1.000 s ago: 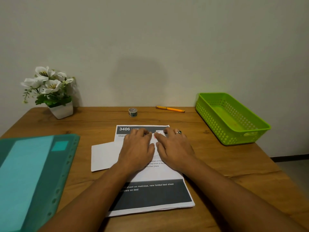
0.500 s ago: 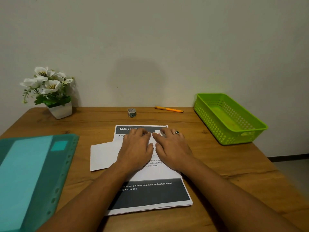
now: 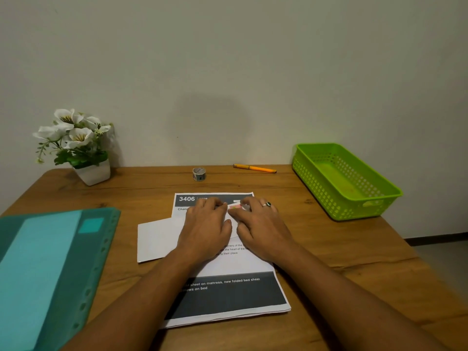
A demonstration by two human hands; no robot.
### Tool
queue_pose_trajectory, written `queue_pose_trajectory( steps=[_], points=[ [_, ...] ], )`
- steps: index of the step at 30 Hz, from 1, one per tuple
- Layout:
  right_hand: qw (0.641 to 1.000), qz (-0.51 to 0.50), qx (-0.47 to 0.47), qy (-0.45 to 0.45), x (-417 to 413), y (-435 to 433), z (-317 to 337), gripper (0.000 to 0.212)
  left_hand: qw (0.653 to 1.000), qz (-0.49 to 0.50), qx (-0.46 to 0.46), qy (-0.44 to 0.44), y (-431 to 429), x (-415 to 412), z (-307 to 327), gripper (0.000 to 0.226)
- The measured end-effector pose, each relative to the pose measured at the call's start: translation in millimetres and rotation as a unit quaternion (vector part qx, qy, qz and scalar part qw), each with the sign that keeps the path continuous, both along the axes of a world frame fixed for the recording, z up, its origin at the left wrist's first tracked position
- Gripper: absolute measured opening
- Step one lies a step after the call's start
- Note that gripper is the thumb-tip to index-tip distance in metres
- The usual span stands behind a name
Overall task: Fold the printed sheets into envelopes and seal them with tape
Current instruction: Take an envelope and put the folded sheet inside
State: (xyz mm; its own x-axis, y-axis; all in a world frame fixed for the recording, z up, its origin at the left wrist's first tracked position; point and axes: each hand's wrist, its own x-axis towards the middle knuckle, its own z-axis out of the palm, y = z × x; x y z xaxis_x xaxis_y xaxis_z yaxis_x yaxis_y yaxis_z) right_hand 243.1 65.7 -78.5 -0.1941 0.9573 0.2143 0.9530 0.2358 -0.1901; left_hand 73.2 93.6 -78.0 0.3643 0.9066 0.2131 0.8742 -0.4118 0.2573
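Fingers point(image 3: 217, 205) of left hand point(image 3: 206, 230) and right hand point(image 3: 262, 228) lay flat, pressing tape strip point(image 3: 235, 206) onto folded sheet point(image 3: 157, 239); judged risk: uneven pressure wrinkling tape, or fold slipping on stack point(image 3: 228, 296).

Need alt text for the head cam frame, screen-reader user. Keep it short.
The left hand and right hand press a small strip of tape onto a folded white sheet atop a stack of printed sheets on a wooden table. Behind sit a tape roll, an orange pen, a green basket and potted flowers; a teal folder lies at left.
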Motion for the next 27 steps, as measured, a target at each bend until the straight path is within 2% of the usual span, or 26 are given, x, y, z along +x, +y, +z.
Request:
queue_pose_trajectory(
  steps=[3, 11, 16, 22, 27],
  points=[
    [1.0, -0.007, -0.002, -0.003, 0.4, 1.0, -1.1, 0.045, 1.0, 0.0, 0.004, 0.002, -0.1, -0.4, 0.1, 0.049],
    [0.997, -0.055, -0.002, -0.051, -1.1, 3.4, -3.6, 0.066, 1.0, 0.004, 0.012, 0.012, 1.1, 0.9, -1.8, 0.051],
    [0.996, -0.069, 0.009, -0.054, -3.9, 0.7, -0.7, 0.06, 1.0, 0.0, 0.013, 0.014, 0.2, 1.7, -1.2, 0.052],
    [0.997, -0.06, 0.037, 0.016, 0.9, -1.1, -2.3, 0.04, 1.0, 0.003, -0.001, 0.004, -2.8, 1.9, 3.8, 0.052],
    [0.996, -0.063, 0.055, 0.029, 3.2, 0.1, -5.2, 0.043, 0.993, -0.058, -0.096, -0.031, 5.7, -20.0, 23.2, 0.059]
  ],
)
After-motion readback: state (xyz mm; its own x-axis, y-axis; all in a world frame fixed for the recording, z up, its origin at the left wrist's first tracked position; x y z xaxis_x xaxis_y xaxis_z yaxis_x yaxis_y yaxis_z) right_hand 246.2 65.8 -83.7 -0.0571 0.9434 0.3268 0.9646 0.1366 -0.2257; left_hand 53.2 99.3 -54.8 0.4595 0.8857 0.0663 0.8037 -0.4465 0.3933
